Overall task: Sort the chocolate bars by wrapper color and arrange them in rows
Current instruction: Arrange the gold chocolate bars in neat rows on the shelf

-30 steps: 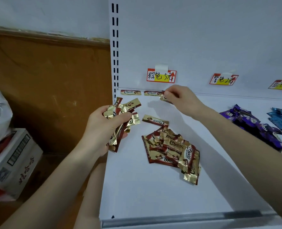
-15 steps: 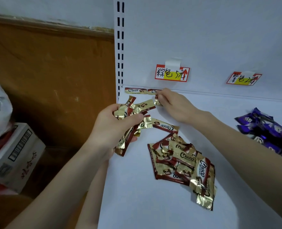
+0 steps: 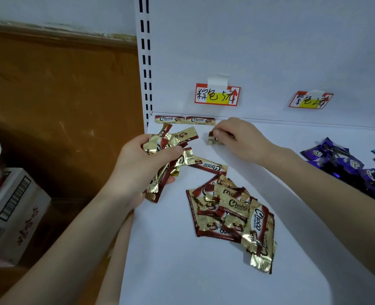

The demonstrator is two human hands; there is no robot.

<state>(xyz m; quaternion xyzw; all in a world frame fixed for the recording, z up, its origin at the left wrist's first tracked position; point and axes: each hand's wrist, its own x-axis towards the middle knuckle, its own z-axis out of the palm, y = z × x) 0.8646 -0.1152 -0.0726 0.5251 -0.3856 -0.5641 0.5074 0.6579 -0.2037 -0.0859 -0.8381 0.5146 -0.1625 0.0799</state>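
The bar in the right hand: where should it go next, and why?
Probably down at the shelf's back edge, just right of the two bars lying end to end there, to extend that row. The right hand pinches a brown bar close by, below the label, and the left hand grips a bunch more.

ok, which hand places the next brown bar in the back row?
Right. The right hand pinches one brown bar just by the two-bar back row; the left hand is full, gripping a bundle.
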